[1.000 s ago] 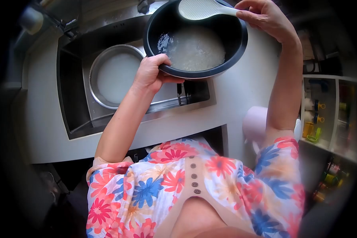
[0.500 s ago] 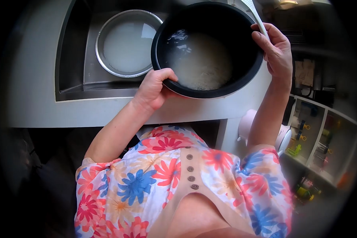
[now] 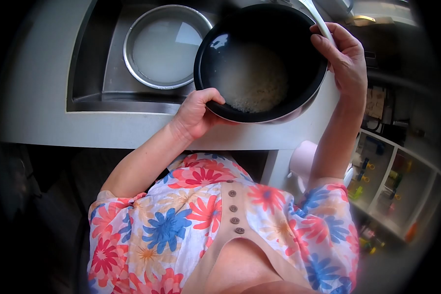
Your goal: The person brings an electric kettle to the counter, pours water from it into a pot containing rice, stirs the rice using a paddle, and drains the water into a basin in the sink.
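A dark round pot (image 3: 299,63) is held tilted over the counter by the sink, with rice (image 3: 255,88) and cloudy water inside. My left hand (image 3: 197,111) grips its near left rim, thumb inside and fingers underneath. At the right rim, my right hand (image 3: 345,59) has its fingers closed round the handle of a white paddle (image 3: 319,18) and is against the pot's side. The paddle's head is mostly out of view at the top. Just left of the pot, a metal bowl (image 3: 132,63) of cloudy liquid sits in the sink.
The steel sink (image 3: 127,102) is set in a white counter (image 3: 108,130). Below the counter, near my right forearm, is a pale pink-white appliance (image 3: 303,159). An organizer (image 3: 382,186) with small colourful items stands at the right.
The pot has come lower and a little to the right in view, and its mouth faces me more. My right hand has come down to the pot's right rim with the paddle.
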Demonstrator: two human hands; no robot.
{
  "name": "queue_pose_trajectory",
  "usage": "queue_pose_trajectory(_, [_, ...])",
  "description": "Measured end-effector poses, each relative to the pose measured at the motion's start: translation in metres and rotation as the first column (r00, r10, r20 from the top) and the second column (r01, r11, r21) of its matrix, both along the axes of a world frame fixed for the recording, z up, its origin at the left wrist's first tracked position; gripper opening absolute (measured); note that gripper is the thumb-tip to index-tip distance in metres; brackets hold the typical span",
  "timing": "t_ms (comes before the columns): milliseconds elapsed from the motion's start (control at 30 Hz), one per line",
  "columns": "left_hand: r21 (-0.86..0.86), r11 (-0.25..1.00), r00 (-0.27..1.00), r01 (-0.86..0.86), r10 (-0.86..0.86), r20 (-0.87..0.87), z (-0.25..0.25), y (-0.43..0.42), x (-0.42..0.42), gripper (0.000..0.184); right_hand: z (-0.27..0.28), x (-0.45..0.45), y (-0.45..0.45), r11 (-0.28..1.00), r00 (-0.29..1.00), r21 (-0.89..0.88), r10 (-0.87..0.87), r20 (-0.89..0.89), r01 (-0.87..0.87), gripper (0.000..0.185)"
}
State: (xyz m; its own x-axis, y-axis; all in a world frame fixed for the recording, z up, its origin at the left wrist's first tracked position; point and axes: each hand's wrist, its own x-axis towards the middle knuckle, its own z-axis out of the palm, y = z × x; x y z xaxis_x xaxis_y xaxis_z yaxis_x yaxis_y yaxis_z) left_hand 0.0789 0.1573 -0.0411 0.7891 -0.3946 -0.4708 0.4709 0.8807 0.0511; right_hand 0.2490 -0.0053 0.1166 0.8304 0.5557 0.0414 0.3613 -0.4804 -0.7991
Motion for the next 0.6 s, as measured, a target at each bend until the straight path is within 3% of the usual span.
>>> queue_pose_trajectory(600, [-0.117, 0.993, 0.999, -0.030, 0.032, 0.012, -0.005, -0.006, 0.000, 0.042, 0.015, 0.004, 0.021, 0.987, 0.994, -0.124, 0.107, 0.007, -0.106, 0.025])
